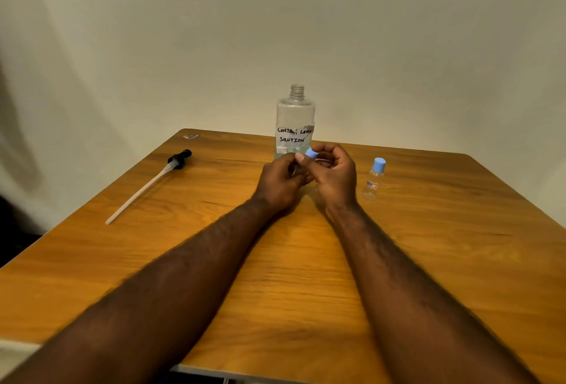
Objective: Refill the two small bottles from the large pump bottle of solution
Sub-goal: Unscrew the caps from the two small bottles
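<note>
The large clear bottle point(295, 118) stands open at the table's far middle, its paper label reading "contact lens solution" and a little liquid at its bottom. Its black pump head with the long white tube point(147, 186) lies on the table to the left. Just in front of the large bottle, my left hand point(280, 183) and my right hand point(333, 180) meet around one small clear bottle, mostly hidden by the fingers. My right fingers pinch its blue cap point(311, 154). The second small bottle point(374, 178), blue-capped, stands to the right of my right hand.
The wooden table point(306, 276) sits against a plain pale wall. A small scrap point(190, 136) lies near its far left corner. Its left edge drops to a dark floor.
</note>
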